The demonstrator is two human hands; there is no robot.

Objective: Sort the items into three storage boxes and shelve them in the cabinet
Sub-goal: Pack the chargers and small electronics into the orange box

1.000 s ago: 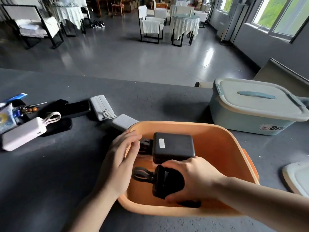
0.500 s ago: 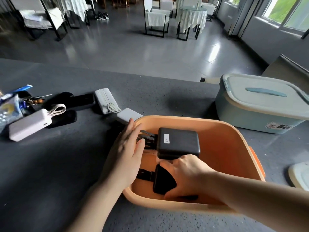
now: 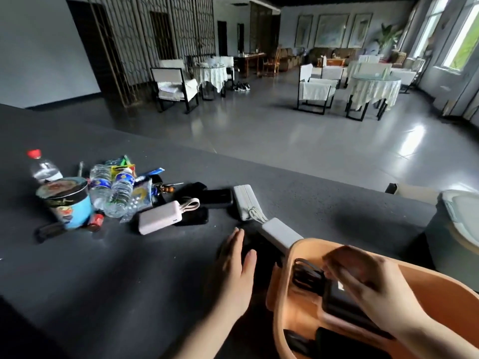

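The orange storage box (image 3: 281, 286) stands at the lower right of the dark table. Inside it lie a black power bank (image 3: 344, 304) with a coiled cable and another dark item (image 3: 337, 343) nearer me. My right hand (image 3: 363, 283) hovers over the black power bank, blurred, fingers loosely curled with nothing seen in them. My left hand (image 3: 233, 270) lies on the table just left of the box, fingers straight. A white power bank (image 3: 281, 233) touches the box's far rim. A grey power bank (image 3: 245, 202), a pink power bank (image 3: 160, 220) and black phones (image 3: 217, 198) lie further left.
At the far left stand water bottles (image 3: 116, 193), a red-capped bottle (image 3: 42, 167), a noodle cup (image 3: 67, 200) and snack packets. A lidded pale blue box (image 3: 461, 229) sits at the right edge. Beyond the table's far edge is open floor with chairs and tables.
My view has swung up and left. My left hand left the box rim and now rests on the table. My right hand lifted off the lower dark item.
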